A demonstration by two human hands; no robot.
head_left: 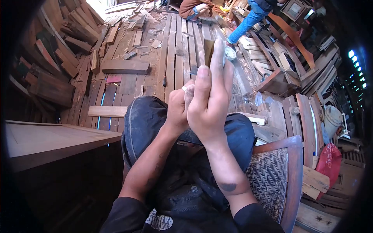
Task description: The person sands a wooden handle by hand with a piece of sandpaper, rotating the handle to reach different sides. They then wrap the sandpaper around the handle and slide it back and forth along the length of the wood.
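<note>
My hands meet in front of my knees, pressed close together. My right hand (pixel 210 105) points its fingers and thumb upward, with pale dust on the skin. Between its thumb and fingers a thin brown flat piece (pixel 209 52) shows, perhaps folded sandpaper; its lower part is hidden. Against the right wrist side, my left hand (pixel 179 106) is closed, with a ring on one finger. What it grips is hidden behind the fingers. Just beyond the right fingertips, a round container with white contents (pixel 230 53) sits on the floor.
Wooden boards (pixel 42 141) stand close on my left. A wooden frame with woven cane (pixel 270 182) lies by my right side. Loose planks and offcuts cover the plank floor (pixel 171 54). Ahead are a crouching person (pixel 192 8) and another's blue-trousered leg (pixel 248 21). A red cloth (pixel 329 163) hangs at right.
</note>
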